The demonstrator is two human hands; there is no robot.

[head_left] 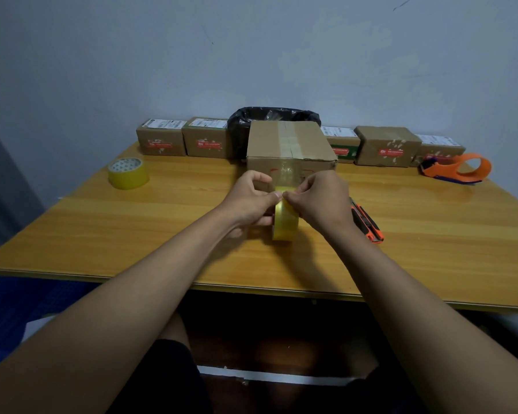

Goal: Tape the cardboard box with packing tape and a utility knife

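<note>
spare roll (128,173): I see it at ten o'clock
dispenser (458,169): two o'clock
bin bag (269,121): twelve o'clock
small boxes (161,141): along the wall

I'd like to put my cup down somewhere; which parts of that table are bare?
Bare: between the spare tape roll and the left hand; also right of the utility knife, below the orange dispenser. Crowded: the back row of boxes.
</note>
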